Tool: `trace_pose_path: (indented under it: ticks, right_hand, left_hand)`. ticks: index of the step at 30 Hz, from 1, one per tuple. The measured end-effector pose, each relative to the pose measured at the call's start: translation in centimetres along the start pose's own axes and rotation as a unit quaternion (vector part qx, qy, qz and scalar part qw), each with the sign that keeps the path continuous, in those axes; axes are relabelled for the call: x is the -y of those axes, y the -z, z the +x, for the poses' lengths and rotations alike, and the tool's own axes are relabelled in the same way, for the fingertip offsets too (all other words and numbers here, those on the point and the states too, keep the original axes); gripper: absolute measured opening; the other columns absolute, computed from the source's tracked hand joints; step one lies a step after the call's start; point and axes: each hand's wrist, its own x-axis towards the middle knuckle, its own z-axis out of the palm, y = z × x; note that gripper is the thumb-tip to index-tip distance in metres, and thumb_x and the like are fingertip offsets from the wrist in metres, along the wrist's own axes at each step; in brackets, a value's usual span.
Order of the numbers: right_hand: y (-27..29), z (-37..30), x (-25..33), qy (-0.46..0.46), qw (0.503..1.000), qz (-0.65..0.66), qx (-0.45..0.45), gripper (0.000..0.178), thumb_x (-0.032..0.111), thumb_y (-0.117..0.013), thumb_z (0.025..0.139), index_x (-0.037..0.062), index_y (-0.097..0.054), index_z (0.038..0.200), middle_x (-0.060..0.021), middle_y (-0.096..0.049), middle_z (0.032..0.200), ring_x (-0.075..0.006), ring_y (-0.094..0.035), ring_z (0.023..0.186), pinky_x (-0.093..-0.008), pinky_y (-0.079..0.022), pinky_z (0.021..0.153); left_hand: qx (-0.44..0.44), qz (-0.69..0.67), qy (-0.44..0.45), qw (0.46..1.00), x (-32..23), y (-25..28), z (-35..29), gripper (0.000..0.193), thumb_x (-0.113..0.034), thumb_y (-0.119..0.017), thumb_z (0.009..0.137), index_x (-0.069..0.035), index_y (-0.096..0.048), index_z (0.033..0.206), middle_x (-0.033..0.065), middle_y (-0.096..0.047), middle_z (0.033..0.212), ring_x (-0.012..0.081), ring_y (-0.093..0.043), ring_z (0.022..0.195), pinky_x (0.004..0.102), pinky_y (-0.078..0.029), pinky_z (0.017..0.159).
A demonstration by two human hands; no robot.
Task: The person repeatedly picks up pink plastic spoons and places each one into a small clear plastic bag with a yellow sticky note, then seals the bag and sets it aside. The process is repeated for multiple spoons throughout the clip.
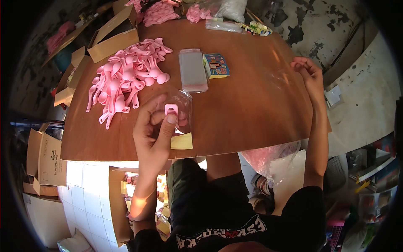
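Over the near edge of the table, my left hand [153,126] is closed on a pink plastic spoon [171,110], thumb pressed on its handle with the hole at the end. A clear plastic bag [184,101] is around or behind the spoon in the same grip; which one I cannot tell. A yellow paper piece [181,141] shows at the lower end of the bag. Raised by the table's right edge, my right hand [310,71] has its fingers curled together; whatever they pinch, if anything, cannot be made out. A heap of pink spoons [126,73] lies left of centre.
A stack of clear bags [192,70] lies mid-table beside a small blue-and-yellow box [216,66]. Cardboard boxes [113,35] stand along the left side. Pink bundles [159,13] and clear packets [223,25] lie at the back. An open carton [116,206] of packed items sits below the table.
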Motion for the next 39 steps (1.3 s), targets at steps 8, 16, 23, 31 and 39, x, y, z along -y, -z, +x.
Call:
trace_pose_path:
  ticks: [8,16,23,31,39]
  right_hand:
    - [-16.8,-6.6,14.6,0.021,0.94,0.28,0.196,0.026,0.013,-0.071,0.091,-0.0018,-0.068,0.112,-0.0085,-0.069,0.109,-0.017,-0.066,0.097,-0.0321,-0.052,0.091]
    - [-17.5,-3.0,17.3,0.184,0.934,0.298,0.068,0.013,0.006,-0.07,0.09,-0.0044,-0.069,0.097,-0.0093,-0.07,0.098,-0.012,-0.066,0.088,-0.0254,-0.053,0.078]
    - [-19.3,-2.5,15.8,0.157,0.95,0.22,0.159,0.011,0.007,-0.07,0.089,-0.0029,-0.071,0.092,-0.0066,-0.07,0.096,-0.0096,-0.063,0.083,-0.0251,-0.05,0.077]
    - [-18.9,-2.6,15.5,-0.066,0.902,0.36,0.228,0.034,0.023,-0.066,0.094,-0.001,-0.064,0.118,-0.0091,-0.066,0.106,-0.0147,-0.062,0.1,-0.0307,-0.047,0.092]
    - [-21.2,-5.1,10.6,-0.056,0.899,0.348,0.259,0.014,0.002,-0.066,0.093,-0.0059,-0.067,0.104,-0.0077,-0.069,0.101,-0.0098,-0.064,0.098,-0.0241,-0.053,0.086]
  left_hand:
    - [0.031,-0.008,-0.008,0.999,1.1,-3.5,0.5,0.042,-0.007,-0.064,0.096,0.002,-0.047,0.135,0.011,-0.074,0.094,0.0099,-0.068,0.086,0.0228,-0.054,0.07]
    - [0.022,0.012,-0.139,0.99,1.4,-1.4,0.6,0.092,-0.015,-0.085,0.075,0.0,-0.032,0.148,0.0224,-0.049,0.14,0.0333,-0.046,0.135,0.0444,-0.034,0.112]
    - [0.072,0.156,-0.146,0.974,1.9,-1.0,2.9,0.073,-0.008,-0.082,0.077,-0.001,-0.045,0.139,0.0187,-0.062,0.125,0.0263,-0.059,0.12,0.0391,-0.046,0.1]
    - [0.075,-0.042,0.03,0.996,2.8,-0.9,1.9,0.053,0.01,-0.071,0.084,0.002,-0.047,0.131,0.0128,-0.07,0.103,0.0169,-0.068,0.099,0.0301,-0.058,0.086]
    - [0.092,-0.068,0.015,0.993,4.4,0.0,2.1,0.048,0.003,-0.069,0.089,0.002,-0.048,0.132,0.0105,-0.07,0.108,0.0118,-0.065,0.098,0.0253,-0.054,0.084]
